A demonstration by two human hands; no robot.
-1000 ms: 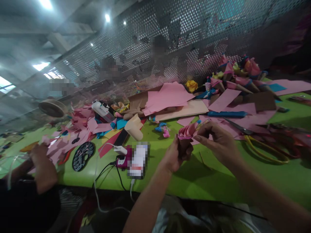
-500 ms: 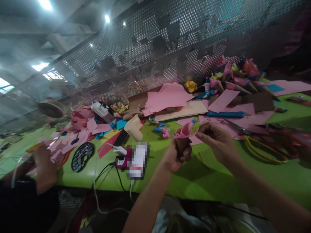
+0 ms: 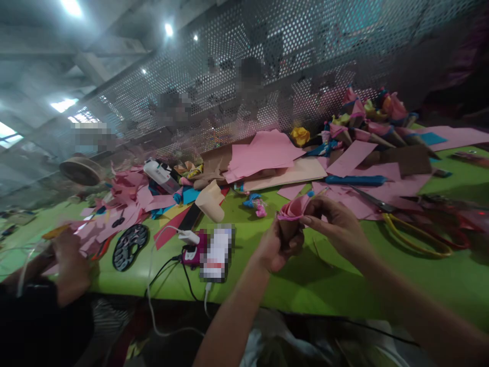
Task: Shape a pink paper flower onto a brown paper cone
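In my left hand (image 3: pixel 278 251) I hold a small brown paper cone with a pink paper flower (image 3: pixel 293 208) standing out of its top. A small blue tip (image 3: pixel 310 194) shows above the petals. My right hand (image 3: pixel 336 221) is closed at the flower's right edge, thumb and fingers pinched on the pink rim; whether anything else is between the fingertips I cannot make out. Just beyond the left hand lie crumpled blue and pink scraps (image 3: pixel 260 208). Scissors with yellow handles (image 3: pixel 414 239) rest to the right of my right hand.
A phone (image 3: pixel 217 254) on a cable and a purple power bank (image 3: pixel 194 250) lie left of my hands. Pink sheets (image 3: pixel 263 153) and finished cones (image 3: pixel 367 122) line the back of the green table (image 3: pixel 317 290). Another person's hand (image 3: pixel 71 262) works at far left.
My right hand has come left, its fingers closing in on the flower's edge. My left hand has shifted slightly right with the cone. The other person's hand has barely moved.
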